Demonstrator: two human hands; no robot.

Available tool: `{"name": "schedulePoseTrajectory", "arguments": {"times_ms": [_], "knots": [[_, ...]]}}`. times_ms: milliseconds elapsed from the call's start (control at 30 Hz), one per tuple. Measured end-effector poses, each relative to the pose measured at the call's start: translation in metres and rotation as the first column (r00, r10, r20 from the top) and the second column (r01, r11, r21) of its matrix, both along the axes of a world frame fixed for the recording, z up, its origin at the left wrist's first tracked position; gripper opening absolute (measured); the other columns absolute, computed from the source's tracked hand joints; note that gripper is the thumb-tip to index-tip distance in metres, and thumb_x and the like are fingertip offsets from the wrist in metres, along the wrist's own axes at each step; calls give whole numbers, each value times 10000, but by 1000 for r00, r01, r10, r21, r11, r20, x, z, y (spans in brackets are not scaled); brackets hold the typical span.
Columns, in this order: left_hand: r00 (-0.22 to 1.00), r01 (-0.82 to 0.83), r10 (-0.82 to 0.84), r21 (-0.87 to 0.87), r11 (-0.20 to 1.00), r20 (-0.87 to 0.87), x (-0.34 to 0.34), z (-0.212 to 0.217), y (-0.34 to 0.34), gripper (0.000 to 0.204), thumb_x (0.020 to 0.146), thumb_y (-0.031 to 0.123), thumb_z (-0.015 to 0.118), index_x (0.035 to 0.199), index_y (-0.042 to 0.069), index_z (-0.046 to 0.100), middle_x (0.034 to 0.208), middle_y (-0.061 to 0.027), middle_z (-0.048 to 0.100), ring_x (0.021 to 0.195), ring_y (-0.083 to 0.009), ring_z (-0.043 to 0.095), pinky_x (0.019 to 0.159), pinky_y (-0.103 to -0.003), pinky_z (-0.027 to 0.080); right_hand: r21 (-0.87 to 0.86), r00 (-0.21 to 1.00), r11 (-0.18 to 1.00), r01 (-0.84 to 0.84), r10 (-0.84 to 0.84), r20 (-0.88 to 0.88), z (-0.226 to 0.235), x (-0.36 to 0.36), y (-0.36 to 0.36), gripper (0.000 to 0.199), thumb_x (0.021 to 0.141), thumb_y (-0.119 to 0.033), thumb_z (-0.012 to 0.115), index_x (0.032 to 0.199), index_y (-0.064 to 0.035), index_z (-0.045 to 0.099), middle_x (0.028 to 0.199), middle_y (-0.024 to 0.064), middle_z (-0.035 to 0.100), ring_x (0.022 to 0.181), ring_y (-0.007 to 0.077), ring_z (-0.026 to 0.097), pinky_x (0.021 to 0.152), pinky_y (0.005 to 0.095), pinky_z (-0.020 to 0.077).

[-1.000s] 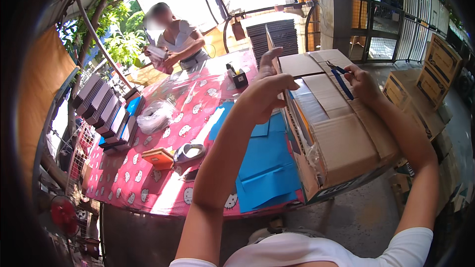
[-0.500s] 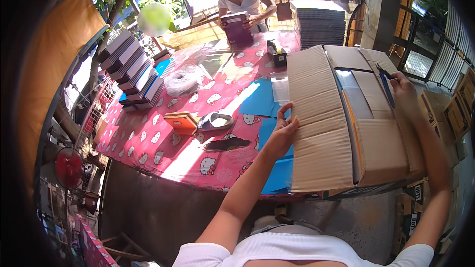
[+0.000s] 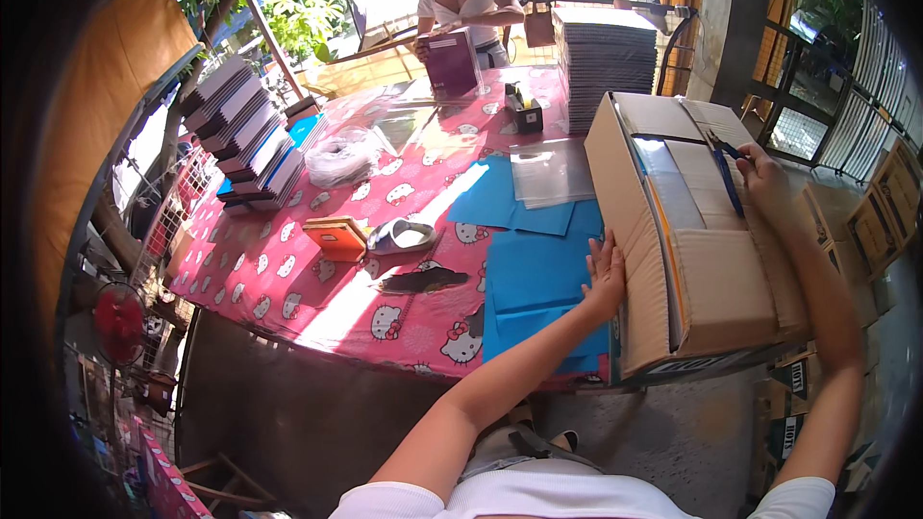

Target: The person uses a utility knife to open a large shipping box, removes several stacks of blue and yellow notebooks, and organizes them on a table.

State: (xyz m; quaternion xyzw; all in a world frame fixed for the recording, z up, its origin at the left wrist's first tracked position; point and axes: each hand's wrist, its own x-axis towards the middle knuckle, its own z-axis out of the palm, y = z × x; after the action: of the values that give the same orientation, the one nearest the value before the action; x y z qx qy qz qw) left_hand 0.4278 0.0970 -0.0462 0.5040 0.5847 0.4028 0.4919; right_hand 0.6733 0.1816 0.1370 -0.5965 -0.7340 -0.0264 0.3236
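Your left hand [image 3: 605, 279] is spread against the side of the carton [image 3: 723, 264], your right hand [image 3: 764, 178] grips blue-handled pliers [image 3: 728, 179] over its top. Carton sits between your hands; probably heavy if packed, walls stiffish, flaps [image 3: 699, 170] likely bend. Hold bottom edges.

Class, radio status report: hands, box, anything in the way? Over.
Left hand open against box, left side. Right hand gripping blue-handled tool over it. Box top partly open. Blue sheets close alongside.
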Motion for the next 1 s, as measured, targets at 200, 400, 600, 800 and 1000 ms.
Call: {"name": "schedulePoseTrajectory", "arguments": {"times_ms": [200,400,600,800,1000], "knots": [[996,73,-64,133,988,-68,-41,-7,-4,577,910,596,184,1428,380,51,1506,-92,-107,1370,-392,-1,992,-654,59,92,997,995,-39,32,77,3,-17,-9,175,842,-208,584,976,-96,580,858,185,635,830,368,608,689,431,467],[930,323,-216,383,865,-296,-117,21,-40,695,887,561,381,1448,265,98,1475,-160,-192,1367,-386,-82,1008,-640,55,2,942,1000,8,-8,337,22,-30,1,198,838,-180,569,945,-19,611,870,241,617,836,376,608,748,429,479],[659,486,-236,164,859,-714,-260,5,-64,740,840,548,488,1432,218,190,1474,-201,-149,1366,-394,-81,1011,-643,26,-48,902,972,229,-193,387,35,-84,42,153,806,-131,587,829,3,658,885,272,611,838,375,621,754,410,497],[425,292,-229,-107,950,-876,-369,-67,-88,774,835,566,455,1426,139,196,1479,-227,-8,1363,-413,-28,996,-669,3,-158,865,903,399,-314,393,25,-123,85,163,794,-87,569,900,8,649,954,240,624,910,348,622,784,396,510],[547,273,-46,126,954,-836,-382,-79,-93,699,837,470,500,1369,59,312,1452,-211,187,1364,-375,90,1027,-618,-17,-159,793,809,566,-481,374,29,-150,94,224,831,-89,501,981,-1,643,1026,225,617,959,329,617,812,401,514]]}}
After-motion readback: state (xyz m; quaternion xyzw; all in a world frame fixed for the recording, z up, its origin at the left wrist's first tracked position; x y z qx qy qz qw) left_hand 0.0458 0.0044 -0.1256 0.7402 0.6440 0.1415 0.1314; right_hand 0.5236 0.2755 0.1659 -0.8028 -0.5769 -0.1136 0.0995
